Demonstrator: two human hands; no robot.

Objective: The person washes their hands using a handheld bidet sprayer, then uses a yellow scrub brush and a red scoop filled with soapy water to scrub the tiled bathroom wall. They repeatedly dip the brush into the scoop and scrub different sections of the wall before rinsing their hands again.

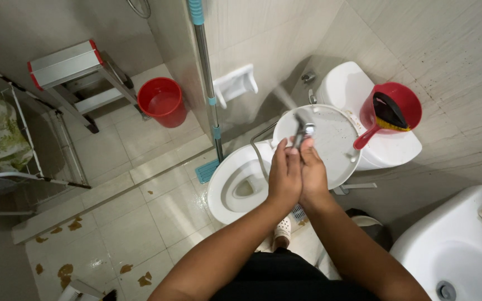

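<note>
Evidently, the sprayer [303,131] was clamped between both hands, the left hand [284,177] and right hand [313,175] pressed together around its handle, above the toilet [235,187] bowl's right rim, before the raised lid [333,146]. It was judged light, stiff and wet-slippery, best gripped low on the handle. Glossy tiles [135,223], stained near the lower left corner, were seen below.

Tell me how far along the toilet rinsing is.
Done: the toilet lid is raised and the bowl is open. In hand: the left hand and right hand together grip a metal spray nozzle, and a spray of water shoots toward the wall. Left: dark specks still dot the lid; brown stains remain on the floor tiles.
</note>
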